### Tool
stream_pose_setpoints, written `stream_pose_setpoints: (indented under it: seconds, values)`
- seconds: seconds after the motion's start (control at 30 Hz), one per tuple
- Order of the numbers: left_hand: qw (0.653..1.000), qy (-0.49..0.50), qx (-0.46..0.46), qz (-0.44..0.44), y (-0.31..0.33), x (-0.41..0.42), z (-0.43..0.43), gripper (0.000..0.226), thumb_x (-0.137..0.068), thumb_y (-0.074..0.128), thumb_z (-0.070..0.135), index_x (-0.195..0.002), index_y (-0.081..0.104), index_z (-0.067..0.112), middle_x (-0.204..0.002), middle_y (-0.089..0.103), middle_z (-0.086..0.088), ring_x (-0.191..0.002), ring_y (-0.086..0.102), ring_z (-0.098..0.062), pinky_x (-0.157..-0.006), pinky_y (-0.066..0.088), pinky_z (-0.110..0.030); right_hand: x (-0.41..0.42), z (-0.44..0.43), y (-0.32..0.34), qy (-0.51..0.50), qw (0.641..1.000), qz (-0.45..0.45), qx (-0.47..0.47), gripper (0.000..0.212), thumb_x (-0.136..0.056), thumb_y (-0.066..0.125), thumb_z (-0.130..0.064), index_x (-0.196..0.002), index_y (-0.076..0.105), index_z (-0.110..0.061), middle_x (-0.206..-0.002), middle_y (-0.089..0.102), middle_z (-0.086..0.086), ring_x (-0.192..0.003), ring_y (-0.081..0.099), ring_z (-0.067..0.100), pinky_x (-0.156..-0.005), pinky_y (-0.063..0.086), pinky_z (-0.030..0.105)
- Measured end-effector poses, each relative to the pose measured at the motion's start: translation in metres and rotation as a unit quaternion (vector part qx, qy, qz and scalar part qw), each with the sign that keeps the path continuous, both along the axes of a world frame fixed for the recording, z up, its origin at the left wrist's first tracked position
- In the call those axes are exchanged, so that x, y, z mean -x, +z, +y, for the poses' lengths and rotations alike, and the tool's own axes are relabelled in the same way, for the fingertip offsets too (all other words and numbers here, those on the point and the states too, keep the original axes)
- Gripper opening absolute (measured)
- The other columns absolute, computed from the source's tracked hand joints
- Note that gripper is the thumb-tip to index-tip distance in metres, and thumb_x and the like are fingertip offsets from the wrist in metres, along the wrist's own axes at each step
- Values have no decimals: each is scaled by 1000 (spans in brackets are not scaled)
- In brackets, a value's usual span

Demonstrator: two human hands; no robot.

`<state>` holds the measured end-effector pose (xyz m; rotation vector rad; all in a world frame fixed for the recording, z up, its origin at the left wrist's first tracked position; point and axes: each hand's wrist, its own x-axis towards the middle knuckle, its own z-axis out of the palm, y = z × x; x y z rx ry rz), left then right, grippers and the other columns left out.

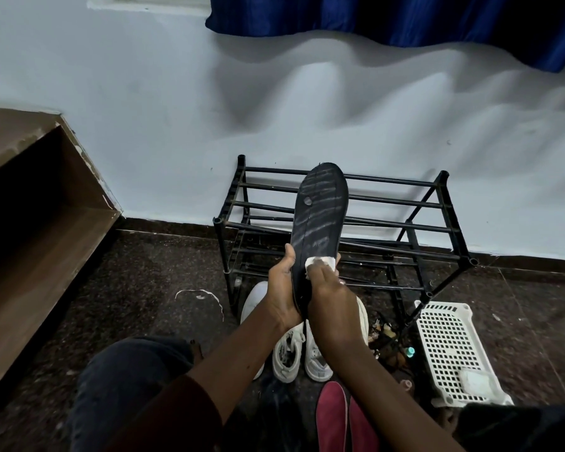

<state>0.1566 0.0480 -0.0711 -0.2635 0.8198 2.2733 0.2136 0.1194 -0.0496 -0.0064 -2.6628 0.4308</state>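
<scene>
A black slipper [320,210] is held upright, sole toward the camera, in front of one black shoe rack [473,261]. Its heel end is gripped by the left hand [284,290], with the fingers curled round the edge. A white cloth [320,261] is pinched by the right hand [331,298] and pressed against the sole. The hands are close together, either side of the slipper. Below, two white sneakers [302,353] and two red shoes [343,415] are seen on the floor. One white basket [444,334], at right, contains one white pad [475,381].
</scene>
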Motion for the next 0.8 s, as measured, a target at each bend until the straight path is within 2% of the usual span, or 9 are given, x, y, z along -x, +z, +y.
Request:
stream_pose_setpoints:
  seconds: [0.17,0.27,0.37,0.43,0.5,0.57,0.63,0.73,0.8]
  values:
    - [998,52,-34,22,-4,6,-7,74,-94,27,60,-104,71,2,-108,65,-16,-91,61,-24,-80,52,-32,-30,-13,-14,35,999,27,21,43,-66,25,-3,-93,59,-7,-89,67,9,-46,58,23,-36,35,20]
    - [998,58,-34,17,-4,5,-6,74,-94,26,61,-102,73,5,-111,66,-15,-93,62,-24,-82,52,-32,-30,-10,-18,49,998,32,25,39,-70,32,-2,-99,57,-8,-101,67,9,-58,64,25,-39,44,23]
    - [999,37,-20,9,-2,3,-4,74,-93,23,63,-105,72,8,-109,67,-11,-91,64,-22,-78,54,-32,-18,1,-13,44,999,7,10,34,-63,58,7,-93,64,-6,-104,67,9,-56,64,24,-37,38,20]
    - [1000,18,-8,1,-3,1,-1,76,-93,21,64,-105,71,8,-108,67,-10,-93,65,-23,-82,53,-35,-5,8,-7,33,999,-18,14,36,-60,71,10,-93,63,-5,-106,67,11,-55,64,27,-38,36,20]
    - [1000,6,1,-14,-4,-3,3,76,-92,22,64,-102,73,8,-108,66,-13,-96,65,-26,-87,49,-37,9,15,-1,21,999,-22,17,28,-67,69,8,-92,62,-2,-105,66,16,-60,66,31,-40,40,24]
    - [1000,-2,-2,-22,-5,-4,5,74,-92,23,64,-110,68,9,-113,65,-15,-99,65,-27,-88,49,-39,18,17,1,8,999,-13,34,18,-75,55,4,-92,61,-1,-100,66,18,-61,66,34,-44,33,23]
    - [1000,3,1,-20,-4,-4,5,73,-92,24,64,-113,66,8,-112,65,-15,-97,66,-28,-84,53,-38,19,17,0,4,999,-2,45,18,-74,54,4,-89,60,-2,-94,66,17,-59,64,33,-49,27,21]
    - [1000,14,1,-9,-7,-2,2,77,-91,24,64,-107,69,5,-108,65,-16,-88,67,-27,-79,54,-35,1,11,-3,20,999,2,40,30,-60,68,10,-82,59,-9,-75,64,6,-49,58,24,-46,22,17]
    - [999,35,-4,1,-9,0,-1,76,-92,23,63,-107,70,5,-109,64,-15,-84,64,-25,-78,52,-35,-18,7,-7,63,996,-19,56,35,-59,59,9,-86,59,-14,-74,63,-1,-50,56,19,-42,26,17]
